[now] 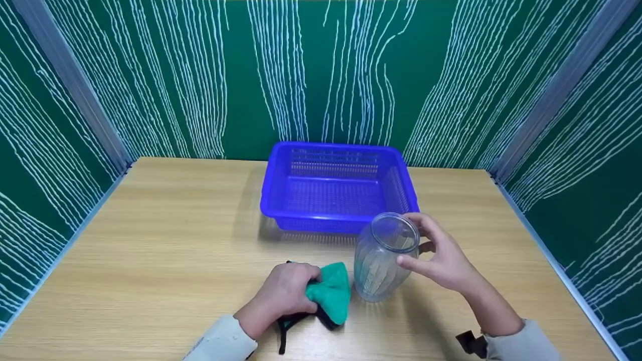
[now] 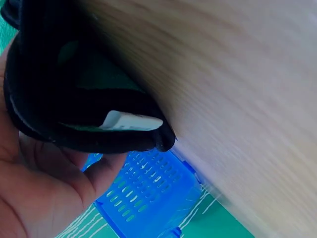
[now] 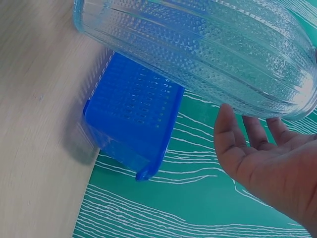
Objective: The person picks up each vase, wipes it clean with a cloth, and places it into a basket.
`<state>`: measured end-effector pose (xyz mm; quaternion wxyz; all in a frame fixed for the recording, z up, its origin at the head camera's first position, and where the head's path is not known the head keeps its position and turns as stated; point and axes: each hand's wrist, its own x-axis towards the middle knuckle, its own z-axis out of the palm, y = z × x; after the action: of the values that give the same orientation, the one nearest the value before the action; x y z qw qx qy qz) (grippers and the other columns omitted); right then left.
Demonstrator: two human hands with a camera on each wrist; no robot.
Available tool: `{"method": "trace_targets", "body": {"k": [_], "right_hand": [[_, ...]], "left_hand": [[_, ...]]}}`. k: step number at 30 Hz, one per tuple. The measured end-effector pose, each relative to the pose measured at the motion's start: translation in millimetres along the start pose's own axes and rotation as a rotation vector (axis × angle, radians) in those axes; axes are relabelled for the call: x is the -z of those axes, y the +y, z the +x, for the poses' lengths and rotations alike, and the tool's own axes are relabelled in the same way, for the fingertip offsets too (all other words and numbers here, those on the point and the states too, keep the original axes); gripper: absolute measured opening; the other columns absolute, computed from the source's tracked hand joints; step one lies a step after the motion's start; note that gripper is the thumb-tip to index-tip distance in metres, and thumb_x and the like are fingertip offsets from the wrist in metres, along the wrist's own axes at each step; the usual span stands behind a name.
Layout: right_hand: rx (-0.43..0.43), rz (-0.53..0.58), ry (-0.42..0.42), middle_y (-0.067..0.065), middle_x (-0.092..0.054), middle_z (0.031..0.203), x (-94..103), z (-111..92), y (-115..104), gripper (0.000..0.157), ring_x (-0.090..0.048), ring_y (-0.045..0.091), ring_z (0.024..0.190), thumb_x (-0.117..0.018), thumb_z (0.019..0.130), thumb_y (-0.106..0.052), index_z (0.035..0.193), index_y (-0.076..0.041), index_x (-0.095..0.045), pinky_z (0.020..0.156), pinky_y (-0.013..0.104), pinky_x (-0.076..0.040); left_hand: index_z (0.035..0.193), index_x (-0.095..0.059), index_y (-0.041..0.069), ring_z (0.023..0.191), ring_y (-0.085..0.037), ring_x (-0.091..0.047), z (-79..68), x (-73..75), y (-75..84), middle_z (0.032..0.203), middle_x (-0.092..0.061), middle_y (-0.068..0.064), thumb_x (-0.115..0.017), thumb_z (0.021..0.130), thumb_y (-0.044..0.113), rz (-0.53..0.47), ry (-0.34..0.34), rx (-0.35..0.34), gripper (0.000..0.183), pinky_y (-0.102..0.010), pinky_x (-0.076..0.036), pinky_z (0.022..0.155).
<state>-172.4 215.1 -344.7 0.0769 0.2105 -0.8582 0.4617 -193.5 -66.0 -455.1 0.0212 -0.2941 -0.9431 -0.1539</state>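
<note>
My left hand grips a green cloth piece with black edging and a dark loop, low over the table. Seen from the left wrist, the cloth's black-bound opening shows a white label inside; its exact kind is unclear. Just right of it a clear, ribbed glass vase stands roughly upright, mouth up. Near its rim, my right hand holds the vase from the right side, thumb in front and fingers behind. In the right wrist view, the fingertips meet the textured glass.
Behind the vase sits a blue plastic basket with slotted walls, close to the back of the wooden table. Green panels with white wavy lines rise at the back and both sides, joined by grey posts.
</note>
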Motion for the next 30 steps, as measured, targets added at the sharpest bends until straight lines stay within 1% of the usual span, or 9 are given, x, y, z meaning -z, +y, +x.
{"method": "trace_targets", "body": {"k": [4,6,10,13,15,18,20,26,30], "right_hand": [[-0.003,-0.012,-0.012,0.003,-0.056,0.102,-0.1,0.3,1.1,0.059,-0.052,0.013,0.091,-0.074,0.067,-0.01,0.119,-0.006,-0.045,0.068,0.029,-0.045],[-0.012,-0.018,-0.021,0.001,-0.057,0.102,0.0,1.0,2.7,0.06,-0.052,0.012,0.091,-0.074,0.067,-0.01,0.119,-0.006,-0.045,0.069,0.029,-0.045],[-0.022,-0.02,-0.031,0.0,-0.056,0.103,1.0,2.3,9.1,0.061,-0.052,0.013,0.092,-0.074,0.067,-0.011,0.119,-0.008,-0.045,0.069,0.03,-0.045],[-0.027,-0.026,-0.032,-0.001,-0.056,0.104,1.8,3.0,18.6,0.061,-0.052,0.014,0.093,-0.075,0.067,-0.013,0.12,-0.013,-0.045,0.069,0.029,-0.045],[-0.03,-0.026,-0.035,-0.002,-0.056,0.104,2.1,3.2,25.5,0.061,-0.052,0.015,0.093,-0.075,0.067,-0.015,0.12,-0.016,-0.045,0.069,0.029,-0.045],[-0.033,-0.021,-0.037,-0.004,-0.056,0.103,2.3,2.9,32.9,0.061,-0.051,0.015,0.092,-0.075,0.067,-0.018,0.119,-0.02,-0.044,0.068,0.028,-0.046],[-0.026,-0.014,-0.037,-0.003,-0.056,0.103,2.6,2.4,35.0,0.06,-0.052,0.014,0.092,-0.075,0.067,-0.018,0.119,-0.02,-0.044,0.067,0.028,-0.046],[-0.016,-0.017,-0.032,-0.003,-0.057,0.1,2.2,3.4,34.7,0.059,-0.052,0.011,0.09,-0.076,0.066,-0.018,0.117,-0.018,-0.046,0.067,0.029,-0.047],[-0.037,-0.019,-0.036,-0.004,-0.057,0.101,0.7,4.1,32.2,0.058,-0.052,0.009,0.091,-0.076,0.066,-0.02,0.117,-0.019,-0.047,0.069,0.029,-0.046]], "left_hand": [[0.077,-0.058,0.026,0.061,-0.005,-0.047,-0.4,1.7,-3.2,0.072,-0.056,0.016,-0.072,0.049,0.031,-0.047,0.046,0.016,0.032,-0.024,-0.039,0.053],[0.079,-0.057,0.026,0.062,-0.006,-0.047,-0.6,4.4,-5.1,0.072,-0.055,0.015,-0.071,0.051,0.032,-0.105,0.064,0.055,0.032,-0.023,-0.039,0.054],[0.087,-0.056,0.028,0.067,-0.008,-0.048,-0.6,12.0,-7.8,0.075,-0.054,0.013,-0.07,0.055,0.039,-0.222,0.129,0.173,0.037,-0.024,-0.039,0.058],[0.09,-0.054,0.028,0.073,-0.009,-0.051,1.3,17.2,-8.7,0.08,-0.056,0.012,-0.069,0.06,0.039,-0.381,0.206,0.242,0.036,-0.024,-0.042,0.062],[0.09,-0.053,0.026,0.076,-0.01,-0.053,3.2,20.0,-7.9,0.083,-0.057,0.009,-0.07,0.063,0.034,-0.553,0.253,0.253,0.033,-0.025,-0.044,0.065],[0.092,-0.054,0.022,0.082,-0.011,-0.055,5.7,24.9,-2.9,0.087,-0.059,0.005,-0.072,0.066,0.024,-0.801,0.282,0.228,0.031,-0.027,-0.047,0.07],[0.093,-0.055,0.02,0.085,-0.013,-0.055,6.5,30.7,4.0,0.09,-0.059,0.002,-0.073,0.067,0.021,-0.89,0.279,0.196,0.032,-0.028,-0.048,0.072],[0.098,-0.054,0.014,0.09,-0.014,-0.054,8.5,54.6,29.9,0.094,-0.059,0.0,-0.072,0.069,0.016,-0.926,0.266,0.107,0.034,-0.031,-0.047,0.077],[0.099,-0.054,0.013,0.089,-0.014,-0.054,11.7,62.9,40.8,0.094,-0.059,-0.001,-0.072,0.067,0.016,-0.937,0.282,0.049,0.037,-0.032,-0.046,0.076]]}}
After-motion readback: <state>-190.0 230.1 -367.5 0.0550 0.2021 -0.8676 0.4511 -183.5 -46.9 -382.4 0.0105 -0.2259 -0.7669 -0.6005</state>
